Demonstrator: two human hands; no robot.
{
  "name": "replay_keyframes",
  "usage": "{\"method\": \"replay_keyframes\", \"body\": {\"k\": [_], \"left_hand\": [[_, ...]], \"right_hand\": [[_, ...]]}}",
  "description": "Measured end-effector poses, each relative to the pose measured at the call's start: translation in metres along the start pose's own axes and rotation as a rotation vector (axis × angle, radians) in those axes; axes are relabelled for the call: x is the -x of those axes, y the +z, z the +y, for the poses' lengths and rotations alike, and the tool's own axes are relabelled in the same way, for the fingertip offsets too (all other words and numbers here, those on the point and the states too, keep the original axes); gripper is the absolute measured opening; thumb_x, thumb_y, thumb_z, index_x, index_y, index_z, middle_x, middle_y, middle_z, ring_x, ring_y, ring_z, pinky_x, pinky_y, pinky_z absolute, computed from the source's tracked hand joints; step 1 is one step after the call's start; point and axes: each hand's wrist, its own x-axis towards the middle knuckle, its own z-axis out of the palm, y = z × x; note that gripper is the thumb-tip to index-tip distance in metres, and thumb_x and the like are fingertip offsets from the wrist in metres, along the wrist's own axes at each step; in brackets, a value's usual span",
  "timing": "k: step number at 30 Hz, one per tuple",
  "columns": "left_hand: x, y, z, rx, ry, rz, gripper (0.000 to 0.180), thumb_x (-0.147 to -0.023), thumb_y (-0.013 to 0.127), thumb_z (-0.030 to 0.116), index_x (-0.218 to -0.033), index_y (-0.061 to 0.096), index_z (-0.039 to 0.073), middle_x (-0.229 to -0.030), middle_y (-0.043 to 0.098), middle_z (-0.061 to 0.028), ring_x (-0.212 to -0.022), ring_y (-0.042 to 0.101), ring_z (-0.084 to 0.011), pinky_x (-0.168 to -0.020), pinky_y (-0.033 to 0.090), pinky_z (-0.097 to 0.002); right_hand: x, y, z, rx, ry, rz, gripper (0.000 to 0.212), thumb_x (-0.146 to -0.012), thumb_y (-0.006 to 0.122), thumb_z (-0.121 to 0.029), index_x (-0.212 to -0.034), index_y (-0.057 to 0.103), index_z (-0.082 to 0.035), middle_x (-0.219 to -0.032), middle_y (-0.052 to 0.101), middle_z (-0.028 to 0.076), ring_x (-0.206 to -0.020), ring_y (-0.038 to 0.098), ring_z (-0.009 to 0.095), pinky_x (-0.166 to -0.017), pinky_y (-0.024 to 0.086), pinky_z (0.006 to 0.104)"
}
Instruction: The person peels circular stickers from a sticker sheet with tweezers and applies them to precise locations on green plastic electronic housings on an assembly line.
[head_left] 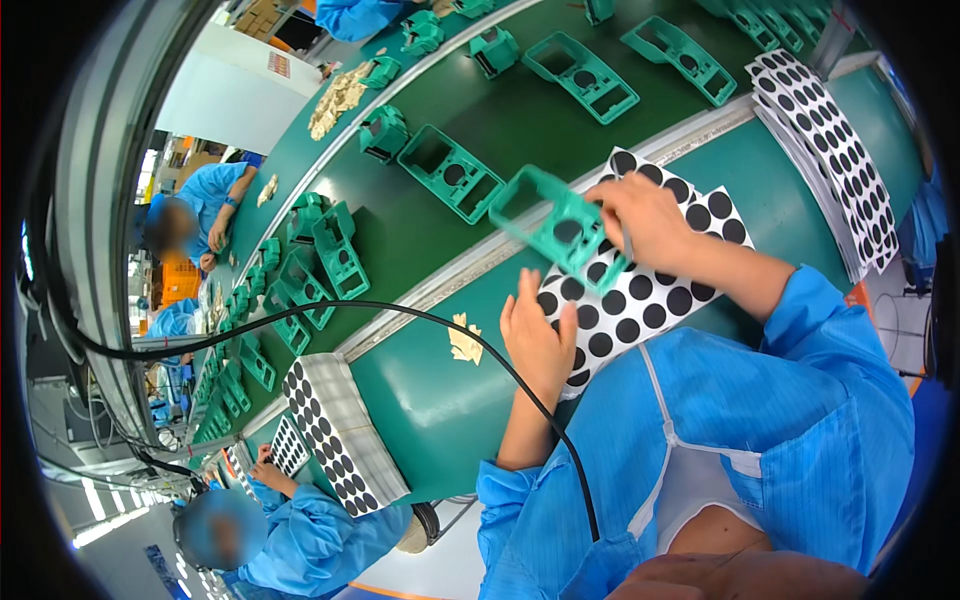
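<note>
A green plastic housing (522, 208), slightly blurred, is held up over the bench edge by my right hand (645, 222), its fingers closed on the near right side. A large opening takes up the housing's far end, and a black round patch (567, 232) sits near its middle. Below it my left hand (540, 345) is empty, with fingers and thumb apart, beside the white sheet of black round stickers (627, 329). That sheet lies partly under the housing and my right forearm, and its near edge is by my blue smock.
Green housings (450, 172) stand along the dark green belt (480, 110), past a metal rail (430, 292). Sticker sheet stacks lie left (345, 430) and right (825, 150). Peeled scraps (465, 340) are on the bench. A black cable (400, 308) crosses the view. Co-workers sit leftward.
</note>
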Motion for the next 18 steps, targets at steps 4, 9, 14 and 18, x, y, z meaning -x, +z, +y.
{"method": "replay_keyframes", "body": {"k": [4, 9, 14, 18], "left_hand": [[0.008, -0.003, 0.008, -0.193, 0.117, 0.047, 0.055, -0.069, 0.072, 0.032, -0.112, 0.054, 0.002, -0.112, 0.056, -0.0118, -0.104, 0.05, -0.0268, -0.096, 0.029, -0.0466], [0.012, 0.003, 0.011, -0.166, 0.06, 0.107, 0.056, -0.066, 0.075, 0.034, -0.11, 0.056, 0.005, -0.102, 0.053, -0.0076, -0.099, 0.045, -0.0267, -0.09, 0.027, -0.0408], [0.017, -0.002, -0.002, -0.081, -0.117, 0.168, 0.029, -0.076, 0.067, 0.018, -0.1, 0.059, 0.004, -0.088, 0.055, -0.0104, -0.087, 0.05, -0.0268, -0.082, 0.035, -0.0377], [0.022, -0.004, -0.001, 0.308, -0.444, 0.34, 0.014, -0.085, 0.055, 0.012, -0.087, 0.056, -0.001, -0.076, 0.054, -0.0086, -0.072, 0.052, -0.018, -0.064, 0.042, -0.0296]], "right_hand": [[-0.049, 0.001, 0.028, 0.112, -0.039, 0.115, 0.016, -0.074, 0.058, -0.007, -0.089, 0.059, -0.009, -0.081, 0.06, 0.006, -0.078, 0.054, 0.027, -0.064, 0.047, 0.0379], [-0.101, 0.031, 0.083, 0.303, -0.031, 0.175, 0.012, -0.08, 0.056, -0.014, -0.091, 0.057, -0.011, -0.086, 0.057, 0.003, -0.081, 0.053, 0.027, -0.068, 0.046, 0.0377], [-0.073, 0.0, 0.06, 0.087, -0.208, 0.131, 0.013, -0.078, 0.063, -0.012, -0.088, 0.057, -0.006, -0.09, 0.059, 0.005, -0.082, 0.054, 0.028, -0.072, 0.046, 0.0367], [-0.024, -0.043, 0.085, -0.186, 0.066, -0.109, 0.019, -0.084, 0.06, -0.017, -0.095, 0.058, -0.002, -0.094, 0.059, 0.008, -0.086, 0.056, 0.024, -0.075, 0.044, 0.0333]]}}
